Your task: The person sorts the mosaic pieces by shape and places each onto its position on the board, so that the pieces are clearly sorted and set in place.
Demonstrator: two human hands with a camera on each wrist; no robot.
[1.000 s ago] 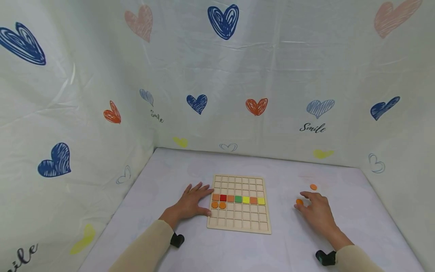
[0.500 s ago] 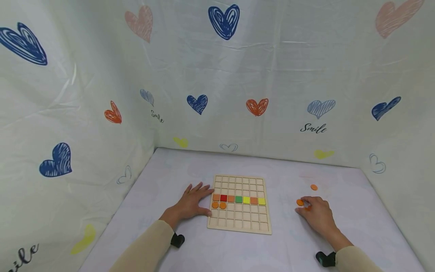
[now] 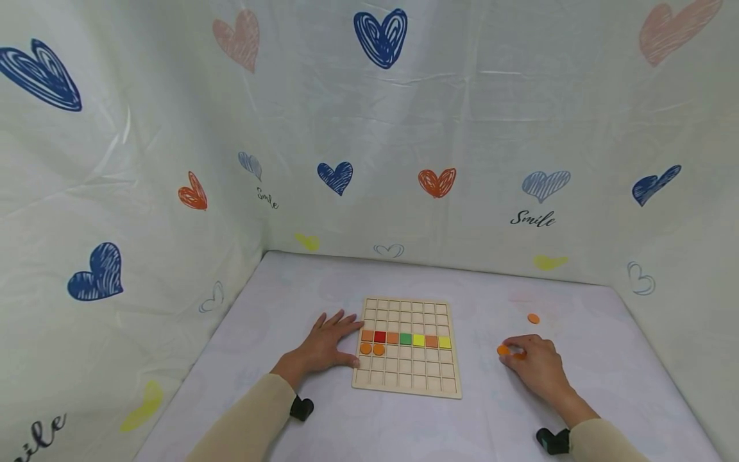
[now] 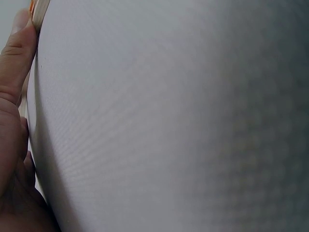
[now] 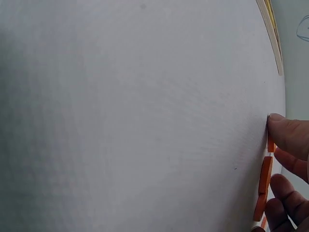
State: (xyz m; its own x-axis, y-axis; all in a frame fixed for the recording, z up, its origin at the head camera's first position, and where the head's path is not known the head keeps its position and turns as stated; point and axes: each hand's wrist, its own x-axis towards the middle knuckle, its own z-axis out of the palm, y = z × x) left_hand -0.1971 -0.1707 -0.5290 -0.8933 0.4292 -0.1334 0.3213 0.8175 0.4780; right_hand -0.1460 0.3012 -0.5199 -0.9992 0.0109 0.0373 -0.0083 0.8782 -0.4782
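A wooden grid board [image 3: 411,369] lies on the table, with a row of red, orange, green and yellow squares [image 3: 406,339] across it. Two orange discs [image 3: 378,349] sit in the cells below that row's left end. My left hand [image 3: 324,343] rests beside the board, fingers spread, touching its left edge with thumb and fingertips. Right of the board, my right hand [image 3: 538,366] pinches an orange disc [image 3: 503,350] between thumb and index finger. In the right wrist view more orange discs [image 5: 264,176] lie under its other fingers, mostly hidden in the head view.
One loose orange disc [image 3: 534,318] lies beyond my right hand. White table cloth [image 3: 416,430] spreads around the board. A white curtain [image 3: 369,128] printed with hearts stands behind the table and at both sides.
My right fingers have drawn together on an orange disc, which has shifted slightly left and toward me. Another disc now shows under the hand. My left hand and the board have stayed put.
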